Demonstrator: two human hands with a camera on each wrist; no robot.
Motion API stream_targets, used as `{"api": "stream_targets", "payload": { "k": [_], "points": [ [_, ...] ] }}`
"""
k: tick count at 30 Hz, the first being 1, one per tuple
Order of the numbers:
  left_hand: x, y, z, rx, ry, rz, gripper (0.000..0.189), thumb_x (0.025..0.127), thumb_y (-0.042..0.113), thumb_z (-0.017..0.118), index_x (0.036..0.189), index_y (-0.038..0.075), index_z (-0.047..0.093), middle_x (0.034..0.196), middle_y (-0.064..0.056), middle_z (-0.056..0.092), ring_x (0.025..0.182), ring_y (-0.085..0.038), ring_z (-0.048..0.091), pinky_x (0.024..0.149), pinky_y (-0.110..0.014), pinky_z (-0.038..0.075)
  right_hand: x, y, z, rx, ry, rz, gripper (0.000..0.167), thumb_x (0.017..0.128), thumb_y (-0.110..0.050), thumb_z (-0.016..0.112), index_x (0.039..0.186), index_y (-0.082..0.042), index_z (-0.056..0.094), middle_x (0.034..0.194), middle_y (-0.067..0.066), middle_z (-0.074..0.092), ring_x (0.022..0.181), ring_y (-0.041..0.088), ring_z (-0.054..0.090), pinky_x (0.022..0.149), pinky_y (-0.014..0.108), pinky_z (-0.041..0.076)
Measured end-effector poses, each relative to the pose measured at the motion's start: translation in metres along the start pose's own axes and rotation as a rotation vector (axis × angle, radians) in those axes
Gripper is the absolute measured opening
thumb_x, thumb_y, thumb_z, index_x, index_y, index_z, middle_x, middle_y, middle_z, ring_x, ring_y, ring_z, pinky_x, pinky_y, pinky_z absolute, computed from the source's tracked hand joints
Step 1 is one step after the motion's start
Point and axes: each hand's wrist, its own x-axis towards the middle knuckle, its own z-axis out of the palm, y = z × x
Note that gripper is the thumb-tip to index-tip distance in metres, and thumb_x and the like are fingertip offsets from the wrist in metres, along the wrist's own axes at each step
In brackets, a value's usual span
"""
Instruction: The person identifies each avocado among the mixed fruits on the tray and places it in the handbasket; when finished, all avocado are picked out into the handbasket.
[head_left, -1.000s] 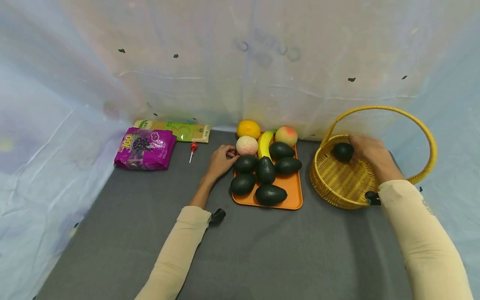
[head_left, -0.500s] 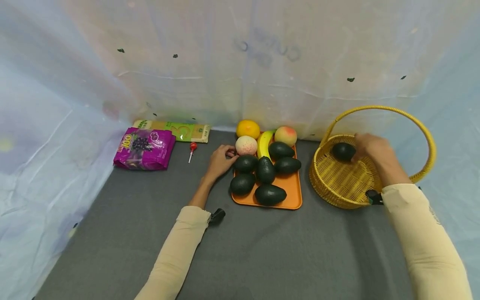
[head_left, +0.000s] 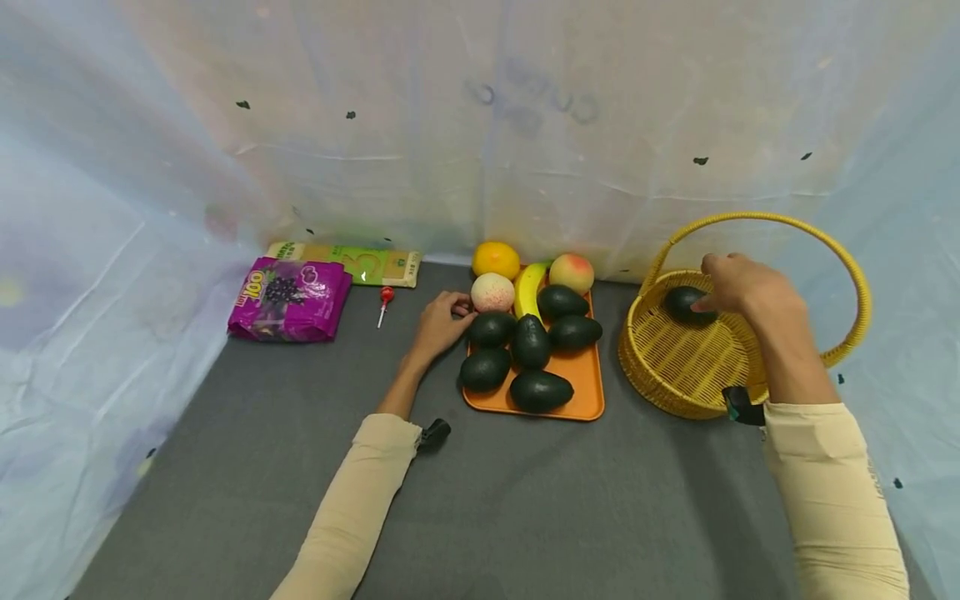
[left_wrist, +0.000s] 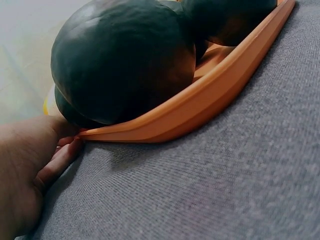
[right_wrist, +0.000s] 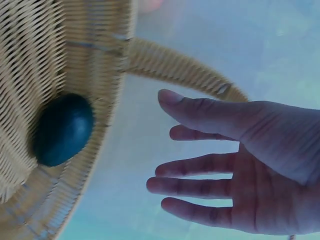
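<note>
My left hand [head_left: 442, 323] pinches the left rim of an orange tray [head_left: 585, 392], thumb over the edge and fingers below it in the left wrist view. Several dark green avocados [head_left: 542, 391] lie on this tray, with a banana [head_left: 528, 287], a pale speckled peach [head_left: 492, 292], a yellow-red peach [head_left: 572, 272] and an orange [head_left: 496, 260] toward its back. To the right, a single avocado [right_wrist: 65, 130] rests inside a yellow wicker basket [head_left: 645, 375], near the wall. Above the basket is my right hand [head_left: 753, 292], fingers straight and apart, holding nothing.
A purple grape-print packet [head_left: 288, 300] lies at the back left, before a green and tan packet [head_left: 375, 265]. Beside them is a red lollipop [head_left: 386, 294]. The basket's tall handle [head_left: 858, 292] arches up around my right hand. A hanging sheet [head_left: 450, 150] borders the grey table.
My right hand has let go of the avocado in the basket and risen back from it. The left hand and tray have stayed in place.
</note>
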Motion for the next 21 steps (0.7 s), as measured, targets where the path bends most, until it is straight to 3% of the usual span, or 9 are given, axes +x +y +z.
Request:
{"api": "stream_targets", "payload": {
  "k": [5,13,18,21],
  "points": [
    [0.000,0.000,0.003,-0.002,0.000,0.008,0.036,0.096,0.021,0.075,0.126,0.001,0.071,0.117,-0.018,0.068,0.106,-0.031,0.073,0.105,-0.049,0.052,-0.015,-0.019,-0.006,0.013,0.108,-0.034,0.061,0.100,-0.030,0.070,0.144,0.005,0.047,0.140,0.039,0.047,0.122,0.056,0.054,0.094,0.070,0.048],
    [0.001,0.001,0.002,0.028,-0.009,0.000,0.037,0.097,0.024,0.075,0.127,0.004,0.071,0.119,-0.017,0.068,0.106,-0.029,0.073,0.106,-0.050,0.051,-0.023,-0.053,-0.004,0.014,0.317,-0.106,0.044,0.099,-0.026,0.073,0.129,0.005,0.062,0.126,0.031,0.059,0.109,0.046,0.063,0.087,0.060,0.053],
    [0.000,0.003,0.001,0.027,-0.003,0.004,0.036,0.096,0.024,0.076,0.126,0.003,0.071,0.117,-0.017,0.068,0.105,-0.030,0.073,0.105,-0.050,0.052,-0.022,-0.073,0.004,0.027,0.484,-0.199,0.039,0.096,-0.021,0.074,0.125,0.004,0.065,0.125,0.031,0.061,0.102,0.046,0.065,0.085,0.059,0.054],
    [-0.001,0.003,-0.001,0.031,-0.005,0.000,0.036,0.097,0.024,0.075,0.126,0.004,0.071,0.117,-0.017,0.068,0.105,-0.029,0.073,0.104,-0.049,0.052,-0.021,-0.084,0.010,0.068,0.542,-0.265,0.037,0.097,-0.017,0.074,0.126,0.004,0.065,0.124,0.029,0.062,0.102,0.044,0.065,0.087,0.057,0.054]
  ]
}}
